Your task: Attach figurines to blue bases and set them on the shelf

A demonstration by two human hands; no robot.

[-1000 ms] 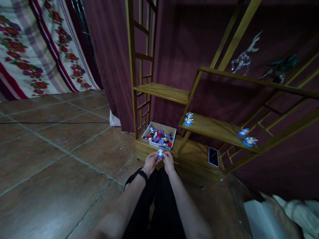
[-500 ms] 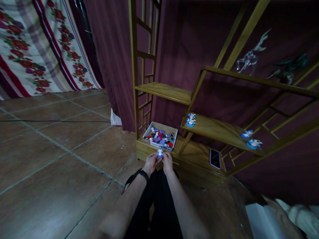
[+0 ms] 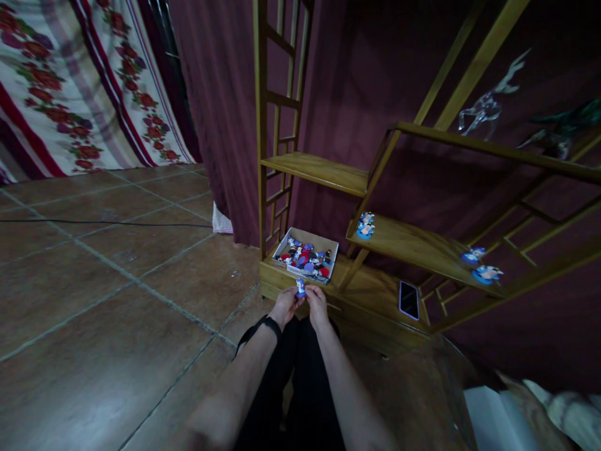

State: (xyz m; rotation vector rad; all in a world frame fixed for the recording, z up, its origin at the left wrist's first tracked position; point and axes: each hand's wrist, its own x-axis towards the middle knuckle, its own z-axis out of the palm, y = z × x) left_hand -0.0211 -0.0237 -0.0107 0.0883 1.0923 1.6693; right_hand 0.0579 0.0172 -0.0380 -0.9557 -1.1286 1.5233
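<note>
A small white and purple figurine (image 3: pixel 300 287) stands upright between my two hands, in front of the cabinet. My left hand (image 3: pixel 285 305) has its fingers closed around the purple base from the left. From the other side, the fingers of my right hand (image 3: pixel 316 300) pinch at the base's right edge. Just beyond the hands, an open cardboard box (image 3: pixel 333 254) sits on the low cabinet top, filled with several red, purple, black and white figurines (image 3: pixel 306 258).
The wooden shelf unit (image 3: pixel 319 172) rises ahead. Paired figurines stand at the left end (image 3: pixel 365 225) and right end (image 3: pixel 486 274) of its middle shelf. A phone (image 3: pixel 409 300) lies on the cabinet top. Higher up stands a clear deer ornament (image 3: pixel 488 106). A cable (image 3: pixel 103 222) crosses the floor.
The figurine has been turned in my fingers, so its front no longer faces me squarely. The view has shifted slightly left. Both hands stay on the figurine.
</note>
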